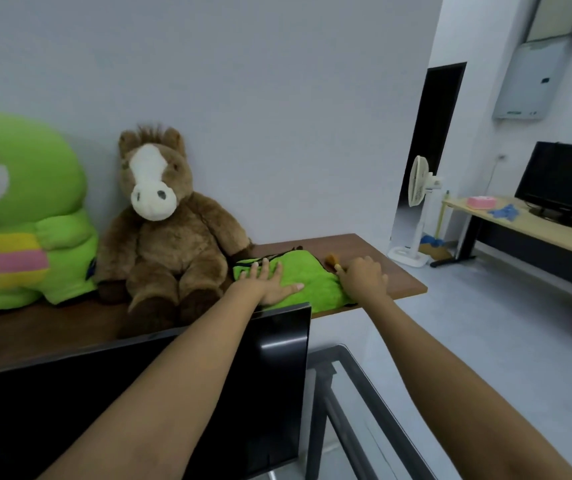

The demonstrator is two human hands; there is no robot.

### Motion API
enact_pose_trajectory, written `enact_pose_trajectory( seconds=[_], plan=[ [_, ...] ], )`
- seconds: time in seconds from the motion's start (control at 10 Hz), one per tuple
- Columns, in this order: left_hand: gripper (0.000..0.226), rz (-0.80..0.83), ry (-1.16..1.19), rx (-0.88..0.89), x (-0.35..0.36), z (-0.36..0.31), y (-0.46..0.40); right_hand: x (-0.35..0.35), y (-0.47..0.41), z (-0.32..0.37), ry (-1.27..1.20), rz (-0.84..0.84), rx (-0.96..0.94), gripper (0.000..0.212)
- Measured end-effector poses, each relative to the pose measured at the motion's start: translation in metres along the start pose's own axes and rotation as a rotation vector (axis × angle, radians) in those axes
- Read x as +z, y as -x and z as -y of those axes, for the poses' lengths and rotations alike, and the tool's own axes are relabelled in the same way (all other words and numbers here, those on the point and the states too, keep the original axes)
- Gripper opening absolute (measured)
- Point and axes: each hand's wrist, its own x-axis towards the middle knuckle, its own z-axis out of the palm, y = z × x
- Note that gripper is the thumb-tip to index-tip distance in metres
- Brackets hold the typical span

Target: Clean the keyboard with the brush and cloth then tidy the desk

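Monitor (139,403) nearest, below my arms. Beyond it, my left hand (270,280) flat, released, pressing green cloth (308,282) near table (402,282) right edge. My right hand (364,277) curled at cloth's right end; grip unclear. Brush (332,261) just beyond right hand, nearer it than left.

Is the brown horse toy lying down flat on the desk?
No, the brown horse toy sits upright against the wall on the desk.

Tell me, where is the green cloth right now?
The green cloth lies on the brown desk, right of the brown plush horse, under the left hand and beside the right hand.
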Motion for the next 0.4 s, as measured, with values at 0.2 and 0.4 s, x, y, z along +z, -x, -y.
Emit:
enact_pose_trajectory(
  seconds=[0.2,0.4],
  plan=[
    [0.088,0.007,0.0,0.003,-0.002,-0.001,0.004,-0.005,-0.008,-0.003,0.04,0.065,-0.018,0.054],
    [0.065,-0.147,0.199,0.098,-0.027,0.017,0.02,-0.025,-0.011,0.003,0.089,-0.025,-0.176,0.054]
  ],
)
